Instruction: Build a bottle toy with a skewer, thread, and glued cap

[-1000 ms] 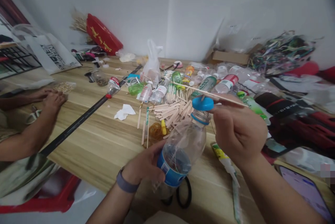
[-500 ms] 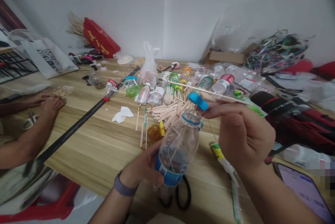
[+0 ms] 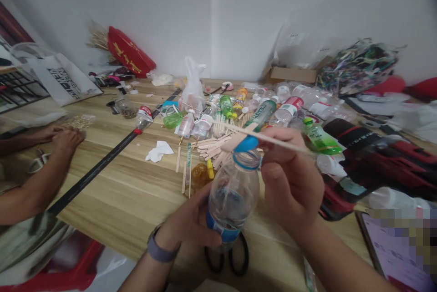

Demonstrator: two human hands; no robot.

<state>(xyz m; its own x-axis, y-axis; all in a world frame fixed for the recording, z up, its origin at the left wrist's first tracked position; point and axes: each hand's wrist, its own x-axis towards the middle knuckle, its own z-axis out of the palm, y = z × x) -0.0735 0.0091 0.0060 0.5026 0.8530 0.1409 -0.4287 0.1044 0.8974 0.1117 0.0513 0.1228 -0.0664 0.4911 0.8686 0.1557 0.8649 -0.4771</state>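
My left hand (image 3: 194,223) is wrapped round a clear plastic bottle (image 3: 235,187) with a blue label, holding it upright but leaning slightly. Just above its open mouth sits a tilted blue bottle cap (image 3: 246,143); whether it touches the rim I cannot tell. The closed fingers of my right hand (image 3: 293,178) are at the cap, with a thin wooden stick (image 3: 273,139) crossing in front of them. Thin strands show inside the bottle. Black scissor handles (image 3: 239,255) lie beneath the bottle. Behind it is a pile of flat wooden sticks (image 3: 213,146).
A red-and-black power drill (image 3: 372,164) and a phone (image 3: 392,251) lie at right. Several plastic bottles (image 3: 288,107) crowd the back. A black strip (image 3: 99,169) with a bottle top crosses the left side. Another person's hands (image 3: 66,139) work at far left.
My right hand has moved left and slightly down, bringing the blue cap over the bottle mouth. The stick has shifted with it. My left hand keeps its hold, with the bottle a little more upright.
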